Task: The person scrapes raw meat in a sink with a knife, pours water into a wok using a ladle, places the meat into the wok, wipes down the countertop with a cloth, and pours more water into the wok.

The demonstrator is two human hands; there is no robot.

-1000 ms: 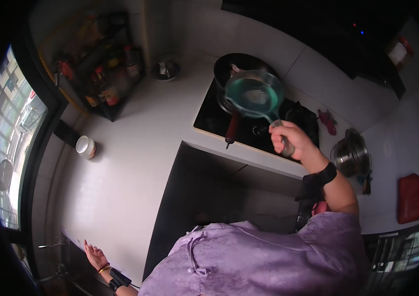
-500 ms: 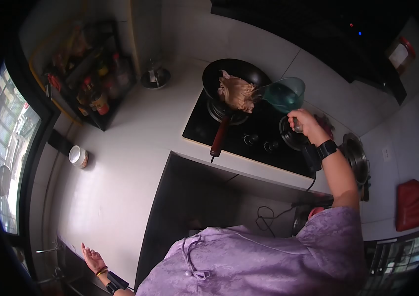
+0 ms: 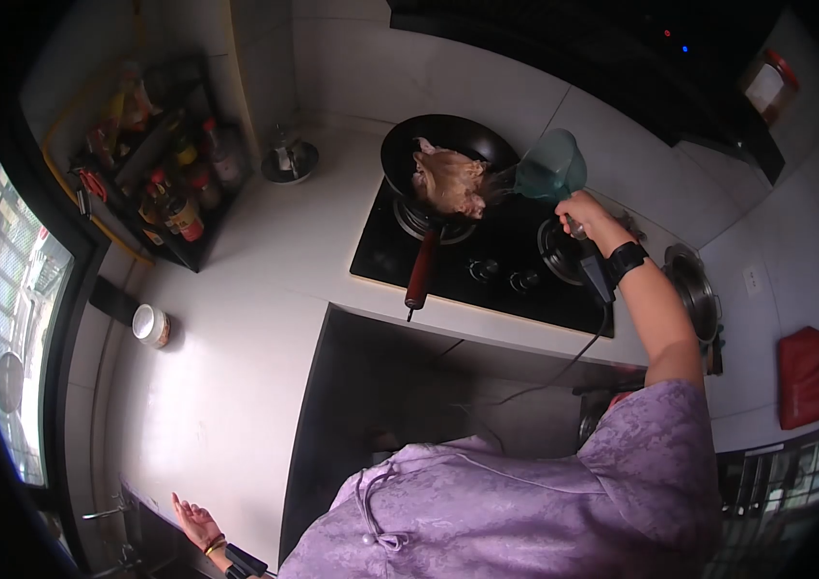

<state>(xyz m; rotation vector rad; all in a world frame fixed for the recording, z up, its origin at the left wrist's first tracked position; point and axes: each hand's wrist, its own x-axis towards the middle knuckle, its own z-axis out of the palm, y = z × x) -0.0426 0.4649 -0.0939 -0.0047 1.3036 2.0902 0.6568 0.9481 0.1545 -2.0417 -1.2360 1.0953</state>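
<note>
My right hand (image 3: pixel 578 212) is wrapped round the handle of a translucent green scoop (image 3: pixel 552 166), which is tipped to the left at the wok's right rim. Water runs from the scoop into the black wok (image 3: pixel 487 140). Pale brown meat (image 3: pixel 450 181) lies in the wok, whose red-brown handle (image 3: pixel 420 273) points toward me. The wok rests on the left burner of a black gas stove (image 3: pixel 381 253). At the lower left, my left hand (image 3: pixel 197 523) is held over the counter edge with its fingers apart and nothing in it.
A rack of bottles (image 3: pixel 178 212) and a small metal dish (image 3: pixel 290 162) stand at the back left. A white jar (image 3: pixel 151 326) sits near the window. Metal pots (image 3: pixel 691 294) are right of the stove. A red bag (image 3: pixel 805 376) lies farther right.
The scoop moved from above the wok to its right side and tipped; water now pours in. The meat has come into full view. My left hand stays low at the left.
</note>
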